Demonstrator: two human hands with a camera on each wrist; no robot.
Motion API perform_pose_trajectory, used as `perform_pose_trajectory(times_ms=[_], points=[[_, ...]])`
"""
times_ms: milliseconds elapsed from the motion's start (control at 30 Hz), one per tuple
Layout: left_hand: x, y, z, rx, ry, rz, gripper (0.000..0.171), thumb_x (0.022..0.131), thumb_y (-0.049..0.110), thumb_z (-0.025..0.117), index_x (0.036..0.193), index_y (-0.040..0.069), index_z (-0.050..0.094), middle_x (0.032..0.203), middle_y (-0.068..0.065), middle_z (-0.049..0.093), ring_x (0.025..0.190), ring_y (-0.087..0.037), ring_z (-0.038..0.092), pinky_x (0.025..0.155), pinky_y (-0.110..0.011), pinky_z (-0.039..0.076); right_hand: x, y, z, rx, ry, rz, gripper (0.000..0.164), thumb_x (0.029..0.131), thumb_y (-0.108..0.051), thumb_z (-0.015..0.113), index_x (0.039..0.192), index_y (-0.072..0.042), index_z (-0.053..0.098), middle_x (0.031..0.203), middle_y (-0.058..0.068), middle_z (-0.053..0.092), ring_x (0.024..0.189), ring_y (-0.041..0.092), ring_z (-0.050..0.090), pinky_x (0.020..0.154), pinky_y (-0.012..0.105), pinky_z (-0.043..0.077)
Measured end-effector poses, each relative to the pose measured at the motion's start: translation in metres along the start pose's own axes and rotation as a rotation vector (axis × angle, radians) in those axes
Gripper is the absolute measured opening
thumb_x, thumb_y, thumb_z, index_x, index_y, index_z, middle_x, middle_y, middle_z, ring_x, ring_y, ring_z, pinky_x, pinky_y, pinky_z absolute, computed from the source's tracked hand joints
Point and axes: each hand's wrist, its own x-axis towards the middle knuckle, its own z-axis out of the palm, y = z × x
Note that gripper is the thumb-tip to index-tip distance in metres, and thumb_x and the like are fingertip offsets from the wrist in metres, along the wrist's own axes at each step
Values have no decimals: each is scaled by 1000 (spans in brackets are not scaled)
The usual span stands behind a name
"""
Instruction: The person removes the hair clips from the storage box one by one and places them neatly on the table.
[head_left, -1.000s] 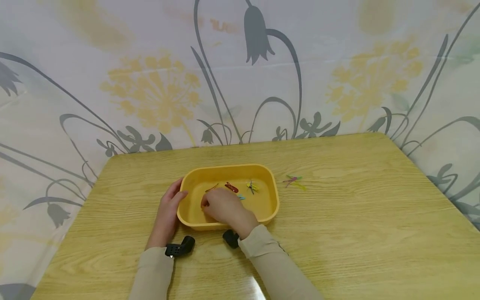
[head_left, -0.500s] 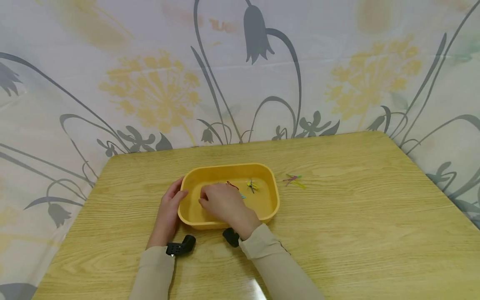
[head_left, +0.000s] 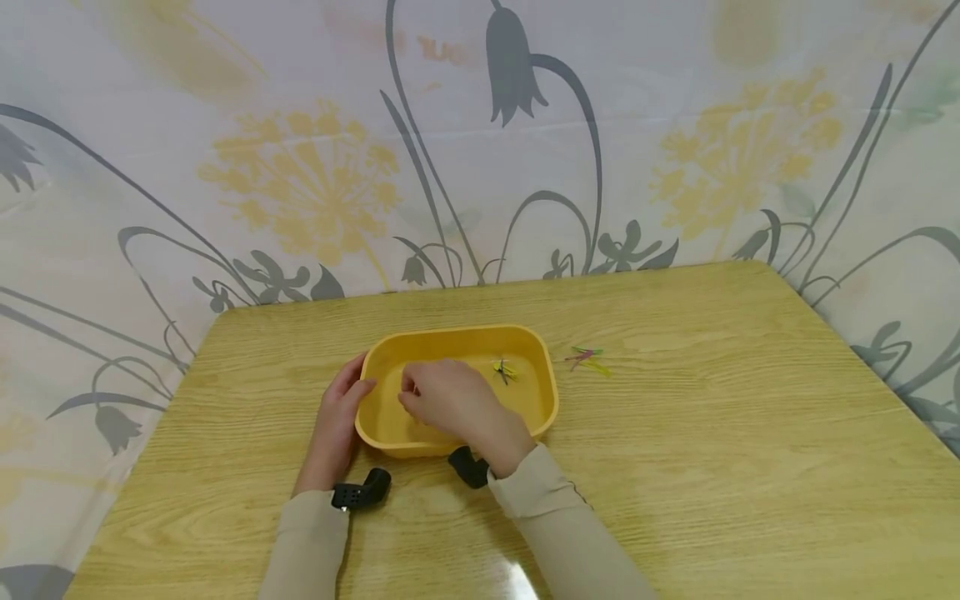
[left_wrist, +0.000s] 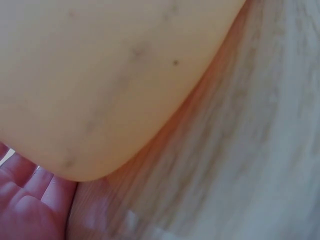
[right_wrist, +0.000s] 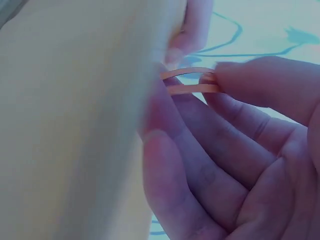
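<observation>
A yellow plastic tub (head_left: 536, 408) stands on the table, and my left hand (head_left: 339, 417) grips its left end with the thumb at the rim. My right hand (head_left: 450, 400) is over the inside of the tub with its fingers bent. In the right wrist view its thumb and fingers pinch a slim orange hair clip (right_wrist: 195, 89) that shows two narrow strips. Yellow and dark hair clips (head_left: 504, 372) lie in the right part of the tub. The left wrist view shows the tub's outer wall (left_wrist: 115, 75) close up, with fingers (left_wrist: 30, 215) against it.
Right of the tub, several green, purple and yellow hair clips (head_left: 588, 360) lie in a loose cluster on the wooden table (head_left: 712, 417). A floral cloth (head_left: 465, 167) hangs behind the table's far edge.
My right hand has shifted slightly back and to the right over the tub; it now covers the red, orange and blue clips seen earlier. The left hand stays at the tub's end.
</observation>
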Motion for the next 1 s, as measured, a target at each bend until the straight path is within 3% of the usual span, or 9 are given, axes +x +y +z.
perform_pose_trajectory(times_ms=[300,533,800,1000], points=[[1,1,2,1,-5,16,42,93,15,42,135,15,38,135,1,37,116,-17,41,87,-21,41,-14,7,-6,46,21,-114,3,83,-17,59,85,-19,60,72,-11,55,63,6,49,61,19,41],[1,0,1,26,5,3,43,93,20,44,135,17,37,136,3,36,118,-14,40,89,-20,39,-18,13,-10,49,25,-114,12,83,-17,62,94,-17,66,87,-9,62,76,5,54,71,19,44],[-4,7,2,50,8,-27,44,93,21,43,136,18,36,138,5,34,119,-13,38,91,-21,37,-21,24,-14,59,18,-114,5,83,-17,63,87,-16,66,81,-10,60,73,6,52,68,21,43],[-12,20,8,50,-1,-31,45,93,16,41,138,14,34,139,1,32,121,-16,37,95,-28,36,-27,40,-27,152,-8,-59,8,85,-14,60,92,-13,64,82,-7,59,72,7,53,66,23,44]])
